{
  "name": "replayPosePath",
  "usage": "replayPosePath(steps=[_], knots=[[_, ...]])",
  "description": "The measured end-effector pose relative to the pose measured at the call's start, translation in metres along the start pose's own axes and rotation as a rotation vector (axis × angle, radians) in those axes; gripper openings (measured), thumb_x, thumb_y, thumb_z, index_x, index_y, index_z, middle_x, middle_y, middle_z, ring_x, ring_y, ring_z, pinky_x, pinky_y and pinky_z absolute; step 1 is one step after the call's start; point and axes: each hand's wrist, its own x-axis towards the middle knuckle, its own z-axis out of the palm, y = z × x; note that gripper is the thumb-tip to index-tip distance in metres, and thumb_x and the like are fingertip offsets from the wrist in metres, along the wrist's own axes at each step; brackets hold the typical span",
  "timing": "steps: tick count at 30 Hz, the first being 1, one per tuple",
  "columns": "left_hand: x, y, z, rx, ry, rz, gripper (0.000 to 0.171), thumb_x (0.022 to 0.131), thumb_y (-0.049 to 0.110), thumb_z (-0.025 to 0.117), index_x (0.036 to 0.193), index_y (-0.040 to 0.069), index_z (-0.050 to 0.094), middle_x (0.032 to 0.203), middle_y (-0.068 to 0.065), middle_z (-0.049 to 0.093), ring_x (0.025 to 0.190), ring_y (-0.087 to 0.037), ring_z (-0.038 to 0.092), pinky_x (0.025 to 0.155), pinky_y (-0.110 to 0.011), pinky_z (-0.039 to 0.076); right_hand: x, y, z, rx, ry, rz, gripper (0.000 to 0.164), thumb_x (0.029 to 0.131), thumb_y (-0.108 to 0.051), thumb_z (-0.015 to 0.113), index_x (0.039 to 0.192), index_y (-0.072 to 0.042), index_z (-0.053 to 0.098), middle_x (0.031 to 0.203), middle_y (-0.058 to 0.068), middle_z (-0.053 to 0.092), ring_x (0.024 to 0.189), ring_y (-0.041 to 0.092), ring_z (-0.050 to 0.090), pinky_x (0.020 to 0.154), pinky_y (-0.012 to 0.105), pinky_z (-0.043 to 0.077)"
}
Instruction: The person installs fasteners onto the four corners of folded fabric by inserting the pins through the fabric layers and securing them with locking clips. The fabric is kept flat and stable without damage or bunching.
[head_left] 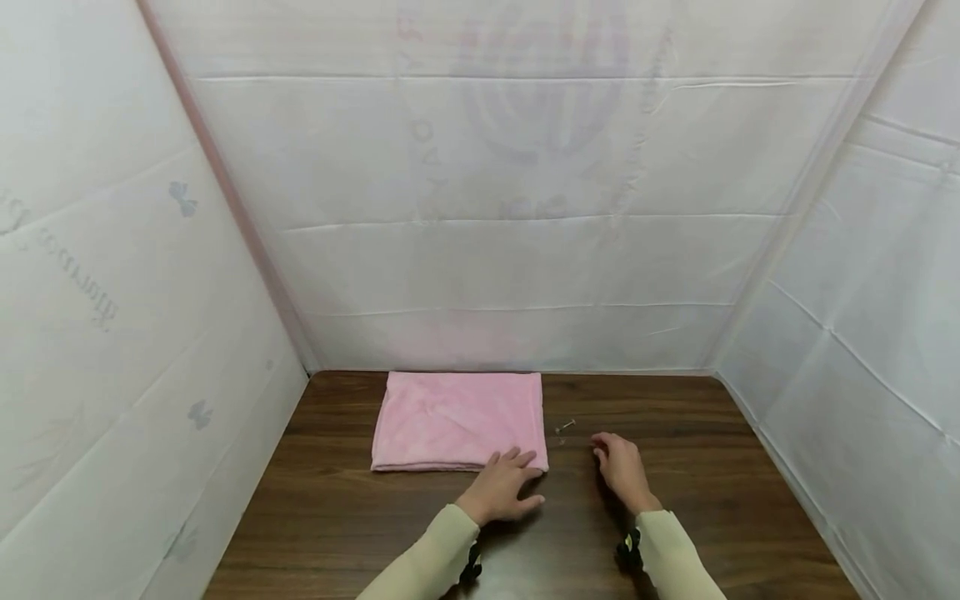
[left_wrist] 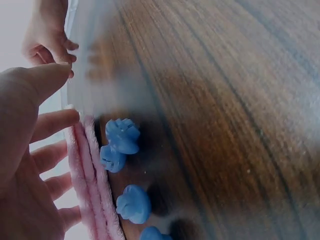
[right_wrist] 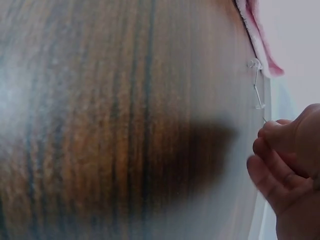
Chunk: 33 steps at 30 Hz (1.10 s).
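Note:
A folded pink towel (head_left: 457, 417) lies at the back of the table. My left hand (head_left: 501, 489) rests spread at its front right corner; its fingers reach over the towel's edge. Under the left palm, beside the towel, several small blue moulded pieces (left_wrist: 134, 204) lie on the wood, hidden in the head view. To the right, my right hand (head_left: 622, 471) has its fingers curled, thumb against forefinger, pinching a thin metal pin (right_wrist: 264, 119) whose end pokes out. Just beyond its fingertips, clear-headed pins (head_left: 566, 427) lie on the table.
The dark wooden table (head_left: 690, 450) is walled by pale fabric sheets at the back (head_left: 510, 267), left (head_left: 150, 333) and right (head_left: 862, 333). The towel lies close to the back sheet.

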Motion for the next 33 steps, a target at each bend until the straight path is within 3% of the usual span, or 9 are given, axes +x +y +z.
replayPosePath(steps=[6, 13, 17, 24, 33], knots=[[0.001, 0.001, 0.004, 0.010, 0.004, -0.012, 0.045, 0.099, 0.048, 0.063, 0.134, 0.020, 0.068, 0.152, -0.002, 0.053, 0.142, -0.026, 0.045, 0.113, -0.054, 0.040, 0.001, 0.003, 0.001, -0.003, 0.006, -0.028, 0.015, 0.085, 0.013, 0.071, 0.092, 0.001, 0.076, 0.092, 0.016, 0.074, 0.090, 0.037, 0.072, 0.079, 0.052, 0.058], [0.002, 0.002, 0.000, -0.082, 0.028, -0.023, 0.041, 0.101, 0.042, 0.063, 0.133, 0.017, 0.068, 0.152, -0.005, 0.053, 0.141, -0.025, 0.048, 0.112, -0.057, 0.040, 0.001, 0.004, 0.001, 0.007, -0.009, -0.019, 0.014, 0.087, 0.011, 0.071, 0.092, -0.001, 0.075, 0.091, 0.015, 0.074, 0.089, 0.036, 0.072, 0.078, 0.051, 0.058], [0.003, 0.000, -0.002, -0.128, 0.033, -0.037, 0.045, 0.102, 0.038, 0.063, 0.139, 0.014, 0.064, 0.152, -0.006, 0.053, 0.140, -0.021, 0.050, 0.113, -0.057, 0.039, 0.001, 0.002, 0.001, 0.017, -0.013, -0.022, 0.011, 0.089, 0.007, 0.072, 0.093, -0.003, 0.074, 0.092, 0.014, 0.075, 0.089, 0.035, 0.072, 0.079, 0.051, 0.057], [0.005, -0.009, -0.002, -0.195, 0.141, -0.008, 0.052, 0.103, 0.032, 0.062, 0.149, 0.008, 0.055, 0.148, -0.014, 0.056, 0.128, -0.029, 0.061, 0.107, -0.043, 0.049, 0.002, 0.001, 0.001, 0.019, -0.021, -0.018, 0.009, 0.091, 0.003, 0.073, 0.096, -0.004, 0.074, 0.096, 0.012, 0.075, 0.090, 0.033, 0.072, 0.080, 0.052, 0.057], [0.006, -0.010, -0.005, -0.176, 0.165, 0.006, 0.046, 0.102, 0.028, 0.063, 0.144, 0.007, 0.060, 0.140, -0.013, 0.061, 0.121, -0.027, 0.064, 0.102, -0.041, 0.052, 0.002, -0.003, 0.000, 0.025, -0.014, -0.025, 0.010, 0.091, 0.001, 0.074, 0.098, -0.006, 0.074, 0.097, 0.011, 0.074, 0.087, 0.028, 0.071, 0.077, 0.050, 0.057]])
